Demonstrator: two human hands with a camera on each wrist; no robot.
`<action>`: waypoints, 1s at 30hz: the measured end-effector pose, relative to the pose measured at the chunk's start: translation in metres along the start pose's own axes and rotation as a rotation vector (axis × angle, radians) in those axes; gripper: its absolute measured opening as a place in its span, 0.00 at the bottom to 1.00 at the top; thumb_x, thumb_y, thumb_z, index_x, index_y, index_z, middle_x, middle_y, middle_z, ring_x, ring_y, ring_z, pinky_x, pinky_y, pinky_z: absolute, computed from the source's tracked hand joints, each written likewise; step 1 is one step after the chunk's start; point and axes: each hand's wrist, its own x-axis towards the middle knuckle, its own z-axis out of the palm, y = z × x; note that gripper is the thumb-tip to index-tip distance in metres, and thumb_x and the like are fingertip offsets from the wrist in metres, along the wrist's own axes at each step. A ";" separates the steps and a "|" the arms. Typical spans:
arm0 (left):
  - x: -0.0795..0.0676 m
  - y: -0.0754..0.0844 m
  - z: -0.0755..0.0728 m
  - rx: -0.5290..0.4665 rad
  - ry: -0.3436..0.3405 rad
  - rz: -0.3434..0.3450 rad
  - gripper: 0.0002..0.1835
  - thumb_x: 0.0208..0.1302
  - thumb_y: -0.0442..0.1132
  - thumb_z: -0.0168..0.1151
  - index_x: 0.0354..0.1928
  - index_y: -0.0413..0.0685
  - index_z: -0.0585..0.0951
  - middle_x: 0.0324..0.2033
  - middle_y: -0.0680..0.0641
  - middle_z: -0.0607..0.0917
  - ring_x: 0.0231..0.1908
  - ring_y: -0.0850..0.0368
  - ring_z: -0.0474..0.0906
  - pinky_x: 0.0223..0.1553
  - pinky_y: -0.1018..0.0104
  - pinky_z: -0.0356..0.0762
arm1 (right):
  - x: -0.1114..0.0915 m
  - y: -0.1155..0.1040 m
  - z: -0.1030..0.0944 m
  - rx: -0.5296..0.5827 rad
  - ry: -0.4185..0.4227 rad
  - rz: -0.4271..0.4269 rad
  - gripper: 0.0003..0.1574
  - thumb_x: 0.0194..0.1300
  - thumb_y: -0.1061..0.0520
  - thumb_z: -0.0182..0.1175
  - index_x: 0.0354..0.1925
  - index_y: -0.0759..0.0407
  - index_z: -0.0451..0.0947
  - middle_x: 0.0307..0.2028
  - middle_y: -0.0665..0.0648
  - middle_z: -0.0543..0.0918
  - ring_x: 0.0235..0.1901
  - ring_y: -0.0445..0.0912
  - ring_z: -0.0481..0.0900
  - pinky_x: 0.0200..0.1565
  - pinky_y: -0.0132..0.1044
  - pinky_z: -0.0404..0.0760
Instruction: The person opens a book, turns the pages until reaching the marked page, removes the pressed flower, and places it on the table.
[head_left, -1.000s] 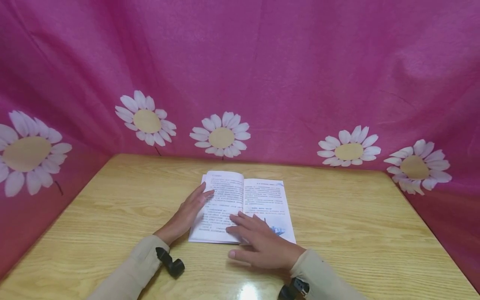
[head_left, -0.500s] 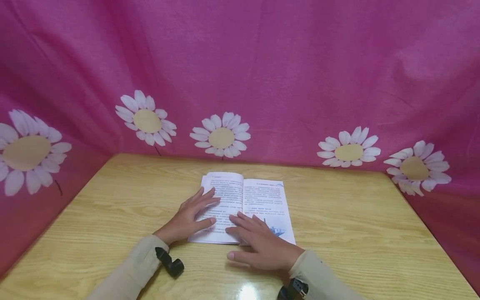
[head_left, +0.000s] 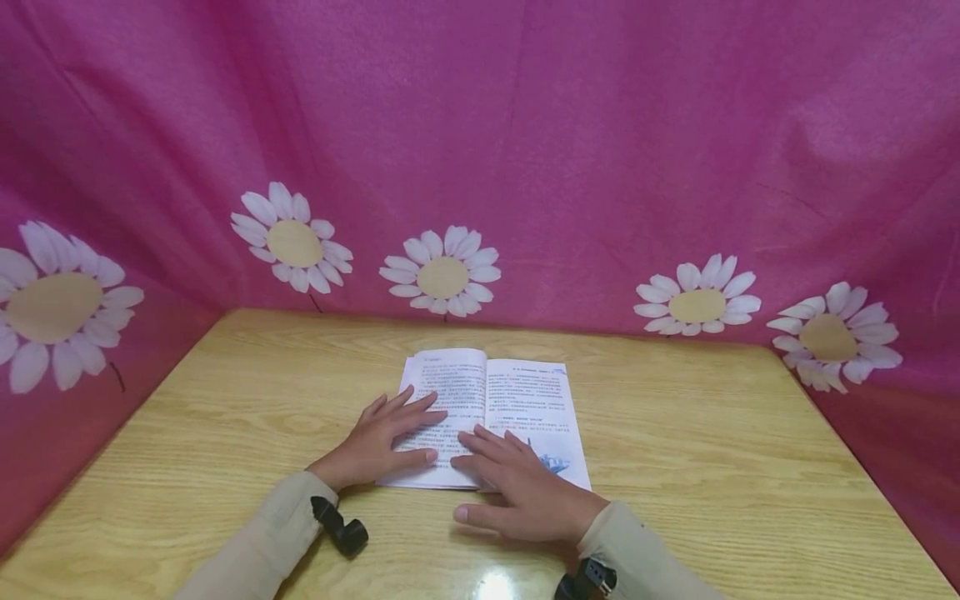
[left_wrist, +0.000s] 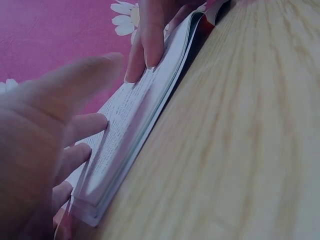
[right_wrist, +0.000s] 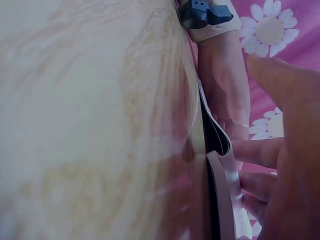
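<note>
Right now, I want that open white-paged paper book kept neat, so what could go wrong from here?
The open white paper book with printed text may flip its pages if the left hand and right hand, both resting on it, lift. Its left side arches off the yellowish wooden table beside the spine, so hard pressing there might crease it.

Soft, even light across the head view, and there's the glare, a hot white patch on the desk on the near side of the right fingers! Faint shadow under them; print on the book beyond is too fine to read. Left wrist view: dimmer, bluish, the left thumb blurred, desk grain right of the left fingers soft. Right wrist view: milky haze, pale sheen washing out the desk left of the right fingers, deep shadow inside the book beside them!
</note>
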 end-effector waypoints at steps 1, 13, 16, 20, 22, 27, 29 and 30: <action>0.000 0.000 0.000 0.007 -0.007 -0.002 0.33 0.61 0.63 0.60 0.67 0.62 0.71 0.72 0.52 0.61 0.73 0.42 0.45 0.68 0.37 0.34 | 0.000 0.000 0.000 0.002 0.000 -0.001 0.42 0.65 0.26 0.47 0.67 0.48 0.67 0.74 0.50 0.55 0.74 0.48 0.43 0.70 0.57 0.42; 0.001 0.000 0.001 0.071 -0.046 -0.017 0.41 0.52 0.67 0.65 0.68 0.63 0.70 0.73 0.53 0.59 0.74 0.44 0.43 0.69 0.40 0.32 | 0.000 0.003 -0.007 0.150 0.045 0.041 0.42 0.66 0.30 0.51 0.70 0.49 0.64 0.73 0.50 0.58 0.73 0.46 0.49 0.70 0.55 0.47; 0.001 0.000 0.002 0.078 -0.048 -0.022 0.42 0.51 0.68 0.65 0.68 0.63 0.69 0.73 0.53 0.59 0.74 0.44 0.43 0.69 0.40 0.32 | 0.000 0.006 -0.012 0.211 0.089 0.074 0.44 0.64 0.31 0.55 0.70 0.49 0.63 0.72 0.50 0.59 0.72 0.44 0.50 0.70 0.53 0.52; 0.001 0.000 0.002 0.082 -0.045 -0.028 0.42 0.51 0.68 0.65 0.68 0.63 0.69 0.73 0.53 0.59 0.74 0.45 0.43 0.69 0.40 0.32 | -0.001 0.013 -0.021 0.206 0.129 0.112 0.45 0.63 0.31 0.56 0.70 0.50 0.63 0.72 0.51 0.59 0.73 0.47 0.50 0.69 0.54 0.53; 0.001 0.000 0.002 0.081 -0.049 -0.038 0.42 0.51 0.68 0.65 0.68 0.65 0.69 0.73 0.54 0.59 0.74 0.45 0.42 0.69 0.41 0.32 | -0.002 0.018 -0.025 0.183 0.145 0.127 0.46 0.63 0.31 0.57 0.70 0.51 0.63 0.72 0.53 0.59 0.73 0.49 0.50 0.69 0.56 0.52; 0.002 0.001 0.001 0.076 -0.061 -0.054 0.42 0.50 0.69 0.65 0.68 0.66 0.69 0.73 0.55 0.58 0.74 0.46 0.41 0.69 0.41 0.31 | -0.005 0.033 -0.033 0.134 0.164 0.176 0.49 0.61 0.31 0.59 0.71 0.54 0.61 0.73 0.57 0.58 0.73 0.54 0.50 0.69 0.58 0.49; 0.002 0.001 0.002 0.074 -0.063 -0.057 0.42 0.50 0.69 0.65 0.68 0.66 0.69 0.73 0.56 0.58 0.74 0.46 0.41 0.69 0.41 0.31 | -0.007 0.038 -0.035 0.130 0.168 0.201 0.51 0.60 0.30 0.60 0.71 0.53 0.60 0.73 0.58 0.56 0.73 0.55 0.48 0.69 0.58 0.49; 0.002 0.000 0.002 0.070 -0.063 -0.058 0.42 0.50 0.69 0.65 0.68 0.66 0.69 0.73 0.56 0.58 0.74 0.46 0.41 0.69 0.41 0.31 | -0.008 0.042 -0.036 0.127 0.170 0.214 0.51 0.60 0.30 0.59 0.72 0.53 0.59 0.73 0.58 0.56 0.73 0.55 0.48 0.69 0.58 0.49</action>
